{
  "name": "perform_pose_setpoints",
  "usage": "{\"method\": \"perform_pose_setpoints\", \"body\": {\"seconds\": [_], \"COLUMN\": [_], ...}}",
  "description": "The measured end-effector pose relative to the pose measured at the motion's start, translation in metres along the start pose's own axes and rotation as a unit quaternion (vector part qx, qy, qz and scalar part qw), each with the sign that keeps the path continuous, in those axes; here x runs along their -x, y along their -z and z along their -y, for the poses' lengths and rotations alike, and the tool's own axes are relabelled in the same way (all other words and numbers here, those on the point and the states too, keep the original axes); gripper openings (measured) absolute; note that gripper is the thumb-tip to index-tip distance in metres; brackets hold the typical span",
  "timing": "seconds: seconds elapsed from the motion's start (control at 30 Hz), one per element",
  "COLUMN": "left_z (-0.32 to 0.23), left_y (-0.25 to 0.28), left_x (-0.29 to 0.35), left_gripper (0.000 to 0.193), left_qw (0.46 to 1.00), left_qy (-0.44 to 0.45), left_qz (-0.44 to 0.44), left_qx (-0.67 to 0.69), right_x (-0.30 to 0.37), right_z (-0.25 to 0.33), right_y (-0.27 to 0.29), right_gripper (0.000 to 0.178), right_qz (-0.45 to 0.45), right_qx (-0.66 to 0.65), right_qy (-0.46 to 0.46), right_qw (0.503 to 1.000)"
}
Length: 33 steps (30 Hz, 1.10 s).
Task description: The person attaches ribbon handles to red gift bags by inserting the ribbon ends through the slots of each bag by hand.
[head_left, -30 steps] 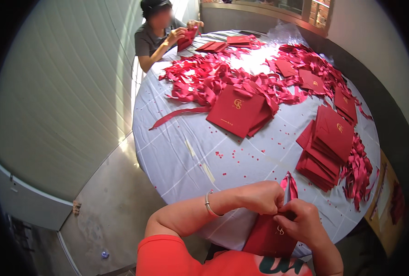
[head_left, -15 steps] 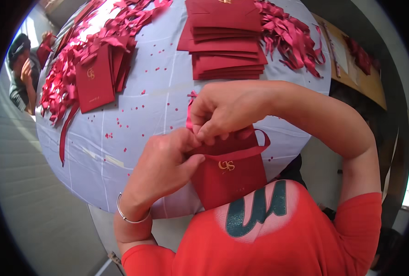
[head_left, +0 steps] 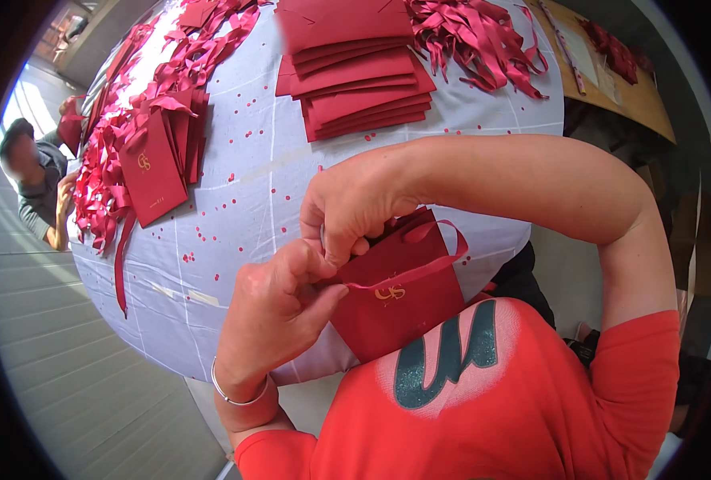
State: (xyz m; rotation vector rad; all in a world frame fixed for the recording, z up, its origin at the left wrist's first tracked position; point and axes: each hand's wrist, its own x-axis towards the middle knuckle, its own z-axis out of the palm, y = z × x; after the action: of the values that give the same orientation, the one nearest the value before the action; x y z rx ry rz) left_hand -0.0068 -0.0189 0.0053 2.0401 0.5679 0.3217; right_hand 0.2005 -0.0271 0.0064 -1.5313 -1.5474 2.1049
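- Working at the upper left corner of a dark red gift bag (head_left: 411,310), set at the near edge of the worktop (head_left: 239,276), just in front of the red shirt (head_left: 515,408); apparently fixing its ribbon handle (head_left: 443,262).
- With the left hand (head_left: 279,300), bending in at that corner, with the thumb beside the ribbon handle; impossible to tell a firm pinch from a loose hold.
- With the right hand (head_left: 351,208), arching over the bag's far side, fingers curled toward the left fingertips — again, impossible to see into the grip.
- Best to brace the corner from one side and work the ribbon handle from the other, pulling gently to spare the edge.
- Smooth out any twist before tightening — and stay clear of the stack of red bags (head_left: 363,92) beyond.
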Motion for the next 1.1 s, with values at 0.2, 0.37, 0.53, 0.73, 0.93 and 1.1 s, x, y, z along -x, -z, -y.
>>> {"method": "perform_pose_setpoints", "body": {"seconds": [0.2,0.37,0.53,0.73,0.93,1.1], "left_z": [0.000,0.005,-0.001,0.003,0.001,0.022], "left_y": [0.000,-0.001,-0.004,0.004,0.020,0.032], "left_x": [0.001,0.000,-0.004,-0.007,-0.019,-0.025], "left_gripper": [0.025,0.024,0.024,0.022,0.022,0.042], "left_qw": [1.000,0.999,1.000,0.999,0.990,0.971], "left_qy": [0.000,0.046,0.015,0.052,0.092,0.187], "left_qz": [0.002,0.007,0.013,0.013,-0.050,0.095], "left_qx": [-0.022,0.014,0.008,0.004,-0.091,-0.118], "right_x": [0.007,0.010,-0.030,-0.024,0.044,0.069], "right_z": [-0.005,-0.004,-0.024,-0.024,-0.063,-0.078], "right_y": [-0.015,-0.016,0.032,0.028,0.008,-0.015], "right_gripper": [0.020,0.022,0.016,0.015,0.023,0.026], "right_qz": [-0.078,-0.193,-0.435,-0.480,-0.516,-0.319], "right_qx": [-0.105,-0.124,0.013,0.070,0.146,-0.019], "right_qy": [-0.006,0.050,0.273,0.262,0.198,0.055], "right_qw": [0.991,0.972,0.858,0.834,0.820,0.946]}}
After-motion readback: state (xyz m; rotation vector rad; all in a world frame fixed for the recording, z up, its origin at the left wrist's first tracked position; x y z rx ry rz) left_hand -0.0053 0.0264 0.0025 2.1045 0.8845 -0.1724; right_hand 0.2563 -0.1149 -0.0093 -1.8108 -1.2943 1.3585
